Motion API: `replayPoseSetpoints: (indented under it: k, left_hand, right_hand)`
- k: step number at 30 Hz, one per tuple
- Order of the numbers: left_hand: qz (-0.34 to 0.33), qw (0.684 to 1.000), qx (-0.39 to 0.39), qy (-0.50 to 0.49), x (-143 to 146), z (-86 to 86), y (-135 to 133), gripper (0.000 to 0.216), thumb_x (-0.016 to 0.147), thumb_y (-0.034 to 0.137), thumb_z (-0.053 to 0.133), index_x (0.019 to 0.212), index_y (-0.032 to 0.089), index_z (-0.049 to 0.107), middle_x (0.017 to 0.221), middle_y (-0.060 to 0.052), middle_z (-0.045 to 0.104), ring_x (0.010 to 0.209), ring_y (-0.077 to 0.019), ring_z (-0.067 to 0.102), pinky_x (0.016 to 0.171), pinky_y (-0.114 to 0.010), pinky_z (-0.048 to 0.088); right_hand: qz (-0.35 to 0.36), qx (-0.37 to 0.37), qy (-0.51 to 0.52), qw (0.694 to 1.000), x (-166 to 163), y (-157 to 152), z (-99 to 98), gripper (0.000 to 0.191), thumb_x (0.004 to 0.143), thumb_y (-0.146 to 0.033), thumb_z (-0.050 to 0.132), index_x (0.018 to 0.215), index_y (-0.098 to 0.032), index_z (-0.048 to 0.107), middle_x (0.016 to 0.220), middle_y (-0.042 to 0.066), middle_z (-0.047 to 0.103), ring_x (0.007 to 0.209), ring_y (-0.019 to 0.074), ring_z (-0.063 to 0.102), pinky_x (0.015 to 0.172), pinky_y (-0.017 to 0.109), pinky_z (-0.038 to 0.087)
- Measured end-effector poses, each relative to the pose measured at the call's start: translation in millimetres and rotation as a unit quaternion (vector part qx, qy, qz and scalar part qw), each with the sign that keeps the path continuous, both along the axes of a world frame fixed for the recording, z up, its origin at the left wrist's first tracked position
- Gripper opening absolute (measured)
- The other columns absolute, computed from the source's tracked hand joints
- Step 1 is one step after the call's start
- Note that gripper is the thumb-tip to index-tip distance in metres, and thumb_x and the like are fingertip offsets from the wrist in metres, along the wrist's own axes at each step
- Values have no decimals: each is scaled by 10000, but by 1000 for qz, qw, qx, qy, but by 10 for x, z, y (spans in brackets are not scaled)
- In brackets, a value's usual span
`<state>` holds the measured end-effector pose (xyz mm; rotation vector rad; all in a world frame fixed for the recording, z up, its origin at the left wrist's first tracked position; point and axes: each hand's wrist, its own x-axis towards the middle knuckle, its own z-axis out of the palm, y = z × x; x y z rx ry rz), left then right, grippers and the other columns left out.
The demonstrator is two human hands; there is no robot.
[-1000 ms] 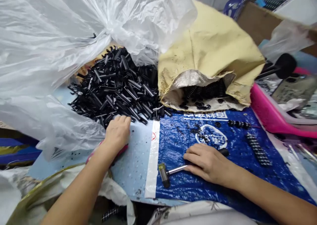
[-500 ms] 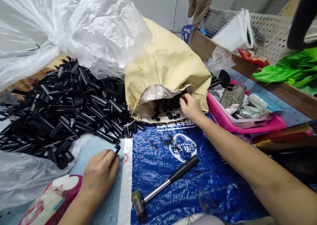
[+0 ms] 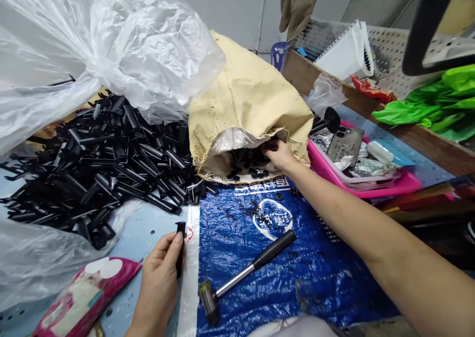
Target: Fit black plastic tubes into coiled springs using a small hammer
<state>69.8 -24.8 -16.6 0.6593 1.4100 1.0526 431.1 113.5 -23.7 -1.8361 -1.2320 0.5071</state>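
My left hand (image 3: 159,277) holds one black plastic tube (image 3: 180,248) upright over the light blue table near its front edge. A big heap of the same black tubes (image 3: 107,164) lies to its upper left, spilling from a clear plastic bag (image 3: 122,45). My right hand (image 3: 279,154) reaches into the mouth of a yellow paper sack (image 3: 248,99), its fingers curled among small black ring-shaped parts (image 3: 249,165) inside. What the fingers grip is hidden. A small hammer (image 3: 245,272) with a black handle lies untouched on the blue woven sheet (image 3: 297,277).
A pink tray (image 3: 386,183) with a phone and scraps stands right of the sack. A pink packet (image 3: 85,292) lies at the lower left. Behind are a wooden ledge, a green bag (image 3: 438,104) and white perforated panels.
My right hand let go of the hammer and reached into the sack. My left hand drew one black tube from the heap and stood it upright. The view swung right.
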Motion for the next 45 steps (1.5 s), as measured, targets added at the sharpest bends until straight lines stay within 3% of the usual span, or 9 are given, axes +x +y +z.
replayPoseSetpoints:
  k: [6, 9, 13, 20, 25, 30, 34, 38, 45]
  left_hand:
    - [7, 999, -11, -52, 9, 140, -73, 476, 587, 453, 888, 883, 191, 623, 618, 45, 610, 463, -62, 445, 462, -156, 360]
    - [-24, 997, -18, -66, 114, 161, -98, 484, 628, 468, 858, 942, 165, 648, 613, 38, 601, 470, -65, 464, 472, -160, 366]
    - [-95, 993, 10, -69, 325, 160, -180, 450, 722, 504, 791, 978, 176, 620, 651, 31, 630, 453, -60, 461, 472, -169, 343]
    - [-149, 987, 25, -45, 492, 98, -366, 365, 851, 520, 667, 968, 179, 606, 686, 32, 616, 445, -46, 419, 455, -178, 302]
    - [-169, 978, 109, 51, 694, 167, -384, 301, 878, 490, 649, 875, 190, 623, 720, 18, 607, 546, -90, 489, 529, -219, 393]
    - [-230, 955, 174, 69, 913, 161, -347, 244, 810, 393, 742, 936, 193, 685, 814, 4, 638, 735, -142, 545, 687, -250, 452]
    - [-210, 969, 126, 36, 839, 177, -362, 252, 794, 400, 742, 900, 179, 682, 752, 13, 601, 674, -129, 503, 628, -246, 434]
    - [-210, 973, 91, 14, 727, 234, -402, 306, 752, 441, 773, 851, 178, 652, 723, 17, 575, 649, -126, 489, 604, -249, 431]
    - [-163, 978, 107, 71, 739, 229, -450, 518, 979, 621, 383, 767, 188, 571, 689, -3, 538, 618, -132, 474, 605, -265, 420]
  right_hand:
    - [53, -20, 233, 971, -358, -1079, 66, 479, 837, -606, 569, 1110, -213, 595, 894, 45, 667, 757, 183, 633, 639, 321, 549]
    - [77, -52, 385, 918, -646, -1442, 67, 480, 889, -670, 498, 976, -214, 620, 786, 21, 634, 590, 138, 556, 526, 273, 486]
    - [89, -79, 542, 832, -947, -1501, 106, 466, 796, -622, 702, 995, -205, 636, 805, 5, 632, 650, 134, 585, 554, 245, 476]
    - [134, -61, 527, 837, -1153, -1482, 208, 465, 839, -641, 666, 1038, -224, 619, 596, -77, 473, 420, 61, 346, 413, 187, 291]
    - [107, -36, 550, 828, -1378, -1654, 225, 469, 869, -672, 604, 1053, -242, 645, 654, -39, 541, 499, 97, 467, 474, 218, 419]
    - [119, -11, 473, 873, -1496, -1729, 215, 488, 935, -663, 492, 1062, -232, 680, 1114, 89, 688, 1024, 242, 663, 878, 377, 569]
    - [260, 85, 219, 936, -1304, -1822, 120, 894, 784, -681, 716, 1511, -283, 381, 1582, 138, 365, 1472, 332, 340, 1100, 483, 458]
    - [387, 182, -47, 903, -1134, -1908, 56, 1095, 767, -486, 826, 1604, -242, 163, 1626, 191, 262, 1504, 344, 270, 1165, 562, 374]
    - [369, 260, -154, 879, -1165, -1984, 159, 1021, 819, -462, 787, 1591, -128, 208, 1493, 240, 463, 1406, 330, 452, 1129, 513, 460]
